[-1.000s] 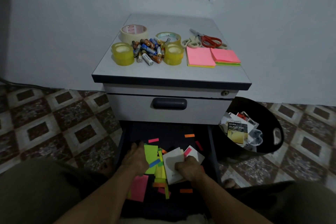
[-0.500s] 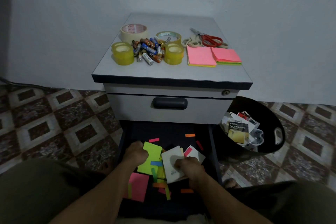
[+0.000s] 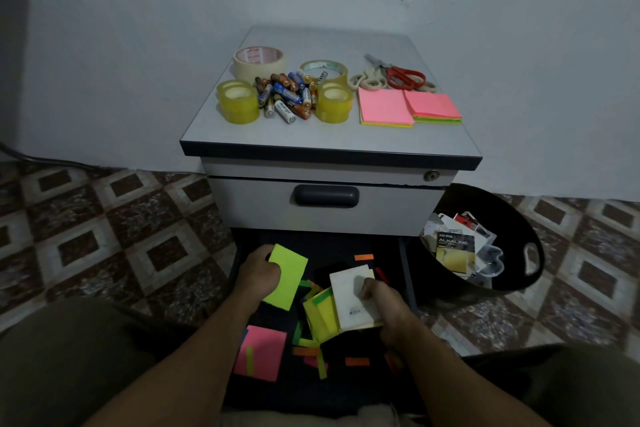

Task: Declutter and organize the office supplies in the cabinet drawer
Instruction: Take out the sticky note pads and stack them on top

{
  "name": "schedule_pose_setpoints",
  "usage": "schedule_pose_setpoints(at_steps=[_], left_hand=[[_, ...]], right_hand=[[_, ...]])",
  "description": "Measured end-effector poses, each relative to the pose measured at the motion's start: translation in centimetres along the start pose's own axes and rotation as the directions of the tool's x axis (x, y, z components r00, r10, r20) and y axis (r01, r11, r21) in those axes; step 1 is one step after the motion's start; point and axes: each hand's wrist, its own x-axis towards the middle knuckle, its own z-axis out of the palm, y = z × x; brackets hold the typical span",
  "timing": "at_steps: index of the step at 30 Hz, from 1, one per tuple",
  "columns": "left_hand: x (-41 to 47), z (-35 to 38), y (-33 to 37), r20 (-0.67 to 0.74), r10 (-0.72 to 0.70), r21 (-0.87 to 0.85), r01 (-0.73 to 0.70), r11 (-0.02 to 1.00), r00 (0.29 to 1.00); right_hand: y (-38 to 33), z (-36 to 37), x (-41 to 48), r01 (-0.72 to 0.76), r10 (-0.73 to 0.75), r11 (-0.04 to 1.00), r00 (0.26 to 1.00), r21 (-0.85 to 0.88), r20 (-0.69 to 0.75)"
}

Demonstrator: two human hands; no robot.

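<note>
our left hand [image 3: 258, 272] pinches a green note [image 3: 289, 274] by its left edge and holds it tilted just above the open drawer [image 3: 332, 388], clear of the mess so it can be sorted on its own. our right hand [image 3: 384, 310] is curled around a white pad [image 3: 348, 298] with a few yellow notes [image 3: 320, 317] fanned beneath it, gathered as one bundle, we judge, so the loose sheets leave together rather than one by one. the drawer floor under both hands holds a pink note [image 3: 261, 352] and scattered small strips [image 3: 356, 361] of orange, green and red. on the cabinet top [image 3: 329, 140] like sits with like: tape rolls [image 3: 238, 107] flank a heap of batteries [image 3: 285, 95], scissors [image 3: 398, 74] lie at the back right, and two note stacks [image 3: 384, 108] lie side by side in front of them. that is likely where the green note belongs. the black bin [image 3: 512, 218] beside the cabinet holds packaging [image 3: 453, 250], so rubbish goes there. the strips are thin and light; we expect they will need picking up singly.
</note>
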Motion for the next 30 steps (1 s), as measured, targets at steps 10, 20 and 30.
schedule_pose_setpoints(at_steps=[10, 20, 30], left_hand=[[-0.4, 0.5, -1.0, -0.013, -0.079, 0.060, 0.079, 0.995, 0.997], [-0.3, 0.6, -1.2, 0.050, -0.055, 0.068, 0.052, 0.996, 0.997], [-1.2, 2.0, -1.3, 0.293, -0.132, 0.001, 0.137, 0.991, 0.947]], right_hand=[[-0.5, 0.2, -1.3, -0.014, 0.014, 0.999, 1.000, 0.029, 0.000], [0.6, -0.3, 0.6, 0.000, -0.029, 0.974, 0.991, -0.225, -0.128], [2.3, 2.8, -1.4, -0.090, 0.085, 0.992, 0.995, -0.086, -0.054]])
